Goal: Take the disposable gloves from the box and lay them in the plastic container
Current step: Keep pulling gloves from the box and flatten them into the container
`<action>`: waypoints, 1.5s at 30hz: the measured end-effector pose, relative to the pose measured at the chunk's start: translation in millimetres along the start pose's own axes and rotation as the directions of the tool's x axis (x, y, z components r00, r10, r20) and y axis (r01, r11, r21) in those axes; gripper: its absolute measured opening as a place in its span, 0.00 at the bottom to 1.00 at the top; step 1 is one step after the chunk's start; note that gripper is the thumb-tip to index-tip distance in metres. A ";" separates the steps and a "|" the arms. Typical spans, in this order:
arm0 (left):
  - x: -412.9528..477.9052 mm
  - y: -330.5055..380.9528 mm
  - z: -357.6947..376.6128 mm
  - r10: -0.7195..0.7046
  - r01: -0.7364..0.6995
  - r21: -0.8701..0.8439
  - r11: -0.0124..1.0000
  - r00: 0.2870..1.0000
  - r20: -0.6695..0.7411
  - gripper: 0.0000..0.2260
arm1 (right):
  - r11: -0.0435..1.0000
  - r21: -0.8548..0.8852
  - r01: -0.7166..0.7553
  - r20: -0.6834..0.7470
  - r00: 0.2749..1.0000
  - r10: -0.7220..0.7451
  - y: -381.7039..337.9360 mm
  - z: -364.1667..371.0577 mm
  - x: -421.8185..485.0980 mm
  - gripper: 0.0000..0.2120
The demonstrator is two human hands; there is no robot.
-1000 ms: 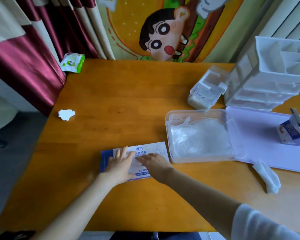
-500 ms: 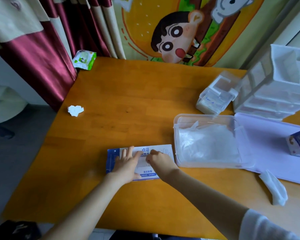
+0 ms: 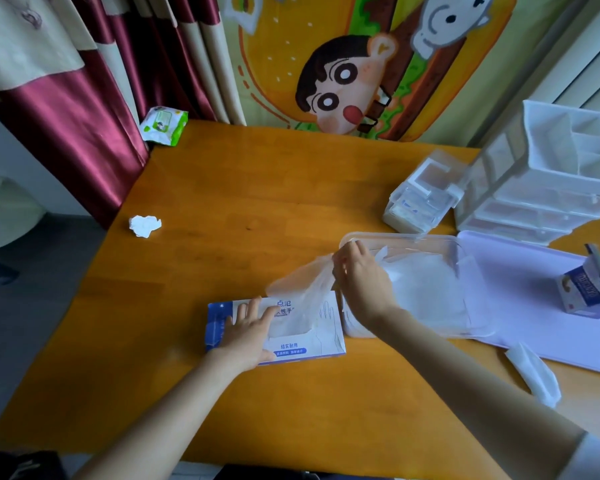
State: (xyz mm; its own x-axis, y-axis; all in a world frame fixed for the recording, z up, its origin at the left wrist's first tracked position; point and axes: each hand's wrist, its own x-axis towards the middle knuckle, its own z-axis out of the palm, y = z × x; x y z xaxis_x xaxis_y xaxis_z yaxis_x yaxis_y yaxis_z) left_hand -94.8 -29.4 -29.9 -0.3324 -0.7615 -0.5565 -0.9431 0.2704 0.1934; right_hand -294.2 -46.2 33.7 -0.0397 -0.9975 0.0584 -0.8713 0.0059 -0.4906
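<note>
Pressing flat, fingers straight, the left hand (image 3: 246,329) is anchoring the blue-and-white cardboard box (image 3: 303,348); the right hand (image 3: 361,284) is pinching a translucent disposable glove (image 3: 300,299), half out, beside the clear plastic container (image 3: 413,238).

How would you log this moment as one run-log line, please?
step: glove extraction | left hand: presses flat on box | right hand: pinches glove, partly out of box | plastic container: open, stacked gloves inside
</note>
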 end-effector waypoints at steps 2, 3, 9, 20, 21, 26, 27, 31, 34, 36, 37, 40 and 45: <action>0.8 0.2 -1.3 0.003 -0.003 -0.013 1.000 1.000 0.001 0.37 | 0.994 0.106 -0.013 -0.009 1.000 0.014 2.7 -14.1 3.7 0.07; 0.7 0.1 -2.3 0.009 -0.009 -0.015 1.000 1.000 0.002 0.37 | 0.987 0.155 -0.033 -0.002 0.999 0.033 3.5 -21.1 4.4 0.07; 6.0 -12.3 -19.6 0.080 -0.078 -0.053 0.996 0.996 0.030 0.25 | 0.988 0.153 -0.011 -0.112 0.993 0.029 4.7 -67.6 3.6 0.04; -18.9 61.9 -124.8 0.251 -0.373 -0.302 0.877 0.893 -0.374 0.20 | 0.891 -0.265 0.369 -0.095 0.910 -0.404 -4.9 -79.5 -11.9 0.04; -19.2 67.5 -124.0 0.279 -0.391 -0.251 0.886 0.880 -0.384 0.16 | 0.891 -0.228 0.394 -0.108 0.899 -0.425 -7.0 -77.8 -12.0 0.03; -11.0 73.0 -116.4 0.205 -0.478 -0.342 0.809 0.775 -0.598 0.14 | 0.926 0.367 0.086 -0.199 0.980 -0.012 3.4 -74.1 -12.1 0.20; -10.7 72.5 -115.5 0.179 -0.491 -0.372 0.788 0.761 -0.624 0.15 | 0.880 0.473 -0.051 -0.111 0.987 0.117 8.6 -74.8 -12.2 0.24; -13.1 74.3 -110.4 0.151 -0.539 -0.457 0.708 0.748 -0.647 0.15 | 0.625 0.705 -0.335 0.384 0.921 0.061 23.6 -74.4 -22.4 0.23; -7.0 69.2 -103.1 0.103 -0.497 -0.529 0.688 0.788 -0.607 0.15 | 0.454 0.792 -0.409 0.434 0.900 0.054 25.0 -73.2 -26.8 0.13; 0.7 61.7 -94.5 0.064 -0.437 -0.582 0.686 0.833 -0.550 0.16 | 0.421 0.823 -0.382 0.367 0.922 0.122 26.1 -74.5 -23.1 0.08; 4.9 56.4 -89.8 0.056 -0.400 -0.610 0.684 0.863 -0.503 0.15 | 0.434 0.826 -0.359 0.321 0.933 0.163 28.3 -75.5 -20.6 0.08; 8.2 43.6 -78.6 0.127 -0.277 -0.589 0.759 0.950 -0.284 0.05 | 0.540 0.796 -0.275 0.174 0.957 0.232 33.7 -82.0 -14.8 0.06; 6.5 48.9 -96.7 0.163 -0.289 -0.544 0.788 0.949 -0.269 0.21 | 0.871 0.484 -0.080 0.079 0.996 0.047 30.3 -98.5 -11.1 0.09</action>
State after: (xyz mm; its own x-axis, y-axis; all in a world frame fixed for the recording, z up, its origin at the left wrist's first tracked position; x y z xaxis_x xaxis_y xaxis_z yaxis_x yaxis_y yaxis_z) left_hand -143.4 -78.1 54.0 -0.4700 -0.8374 -0.2791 -0.6483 0.1129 0.7530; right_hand -368.4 -28.0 103.8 -0.0415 -0.9986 -0.0338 -0.5190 0.0505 -0.8533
